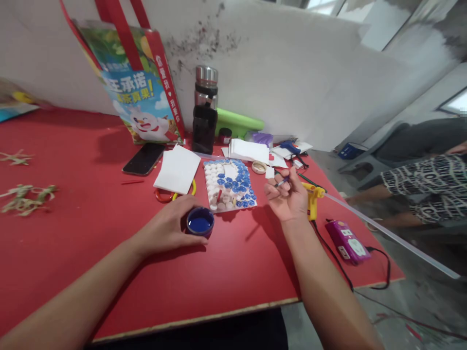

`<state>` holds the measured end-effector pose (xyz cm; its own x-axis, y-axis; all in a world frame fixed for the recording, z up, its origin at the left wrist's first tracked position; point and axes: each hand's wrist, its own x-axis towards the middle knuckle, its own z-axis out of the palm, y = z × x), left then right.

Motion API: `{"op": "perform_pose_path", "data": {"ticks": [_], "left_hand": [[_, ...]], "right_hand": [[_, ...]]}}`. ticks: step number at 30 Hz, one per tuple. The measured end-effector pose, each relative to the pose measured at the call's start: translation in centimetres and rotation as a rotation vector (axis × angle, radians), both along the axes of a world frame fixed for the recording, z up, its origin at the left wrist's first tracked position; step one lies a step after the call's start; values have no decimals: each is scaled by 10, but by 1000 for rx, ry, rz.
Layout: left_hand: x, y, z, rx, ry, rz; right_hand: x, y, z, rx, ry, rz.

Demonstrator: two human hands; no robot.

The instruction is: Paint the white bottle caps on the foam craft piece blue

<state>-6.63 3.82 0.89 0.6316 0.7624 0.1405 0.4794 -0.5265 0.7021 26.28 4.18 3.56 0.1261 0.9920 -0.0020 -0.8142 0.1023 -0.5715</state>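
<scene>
My left hand (174,224) rests on the red table with its fingers and thumb curved round a small jar of blue paint (200,222). Raised above the table, my right hand (290,197) pinches a thin paintbrush (282,182) between its fingers. Between my two hands, a little farther back, lies a board covered with small round pieces (230,185). Blue colours the pieces on its right and middle, while those on the left are white and some at the bottom look greyish. The brush is apart from the board.
Behind the board are stacked white sheets (250,149), a tape roll (259,167) and a bottle (205,112). A phone (144,159) lies near a printed bag (142,92). At right are a yellow glue gun (313,199), a corded purple box (348,241) and a seated person (430,189).
</scene>
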Motion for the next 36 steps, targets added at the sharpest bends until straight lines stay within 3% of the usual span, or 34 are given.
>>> {"op": "perform_pose_path", "data": {"ticks": [7, 12, 22, 28, 36], "left_hand": [[-1, 1, 4, -14, 2, -42], [-1, 1, 2, -43, 30, -54], [6, -14, 10, -25, -64, -41], [11, -26, 13, -138, -79, 44], [12, -24, 12, -100, -62, -15]], "right_hand": [[0, -12, 10, 106, -151, -14], [6, -18, 18, 213, -389, -185], [-63, -52, 7, 303, -704, -246], [-70, -67, 2, 420, -924, -263], [-74, -72, -2, 603, -1418, -325]]}}
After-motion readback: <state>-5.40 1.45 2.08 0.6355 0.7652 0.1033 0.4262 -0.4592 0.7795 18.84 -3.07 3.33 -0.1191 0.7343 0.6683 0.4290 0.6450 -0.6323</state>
